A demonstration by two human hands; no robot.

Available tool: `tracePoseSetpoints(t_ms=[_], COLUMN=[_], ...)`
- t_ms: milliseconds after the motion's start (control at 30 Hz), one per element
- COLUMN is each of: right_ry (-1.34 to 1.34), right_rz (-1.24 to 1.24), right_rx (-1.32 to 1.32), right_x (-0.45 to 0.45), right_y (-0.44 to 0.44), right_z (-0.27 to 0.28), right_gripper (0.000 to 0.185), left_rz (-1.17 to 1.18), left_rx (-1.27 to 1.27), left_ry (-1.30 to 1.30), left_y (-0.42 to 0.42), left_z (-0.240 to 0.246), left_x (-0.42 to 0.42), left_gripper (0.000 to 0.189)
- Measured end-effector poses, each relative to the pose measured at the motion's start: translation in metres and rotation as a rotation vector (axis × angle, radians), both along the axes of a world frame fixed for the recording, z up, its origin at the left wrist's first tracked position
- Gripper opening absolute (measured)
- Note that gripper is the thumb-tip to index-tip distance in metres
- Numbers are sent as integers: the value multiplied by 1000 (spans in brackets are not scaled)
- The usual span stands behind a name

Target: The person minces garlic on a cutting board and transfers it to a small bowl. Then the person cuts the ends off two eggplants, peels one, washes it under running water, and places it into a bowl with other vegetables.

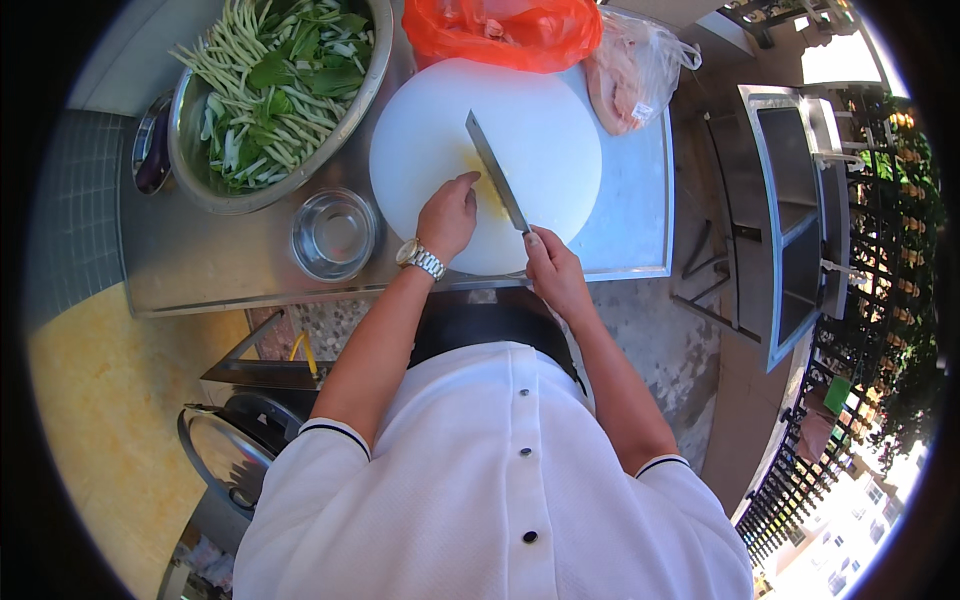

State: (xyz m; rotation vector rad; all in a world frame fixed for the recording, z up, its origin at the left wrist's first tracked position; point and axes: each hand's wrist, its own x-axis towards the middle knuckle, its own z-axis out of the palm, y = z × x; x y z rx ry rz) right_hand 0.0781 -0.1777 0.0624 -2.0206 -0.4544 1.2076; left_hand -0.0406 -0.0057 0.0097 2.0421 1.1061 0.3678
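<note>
My right hand (556, 271) grips the handle of a kitchen knife (496, 166). The blade slants up and left over a round white cutting board (555, 135), its tip pointing away from me. Left of the blade, my left hand (448, 217) hovers at or rests on the board, index finger stretched toward the knife and thumb apart from it. Nothing shows between those fingers, though the palm side is hidden. Small pale-yellow bits and a yellowish stain (491, 196) lie on the board beside and under the blade. A metal watch sits on my left wrist.
Left of the board stands a glass bowl (334, 234). Behind it, a large metal basin (285, 196) holds long beans and leafy greens; an eggplant (154, 154) lies beyond. A red plastic bag (502, 34) and a clear bag of raw meat (628, 82) border the board. A double sink (796, 225) stands right.
</note>
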Motion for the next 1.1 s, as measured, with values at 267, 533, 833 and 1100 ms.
tracePoseSetpoints(t_ms=[267,533,833,1100], right_ry=[35,-217,-75,-53], right_rz=[-74,-68,103,81], right_rx=[31,36,12,-15], right_x=[0,12,-3,-8], right_y=[-1,-4,3,8], right_z=[-3,-9,-3,5], right_gripper=[48,47,50,50], left_rz=[20,75,60,-114], left_rx=[33,73,8,7], left_ry=[43,90,-25,107], left_y=[0,13,13,-3], left_z=[-1,3,-1,-7], left_x=[0,-10,-14,-31], left_gripper=[20,22,22,24])
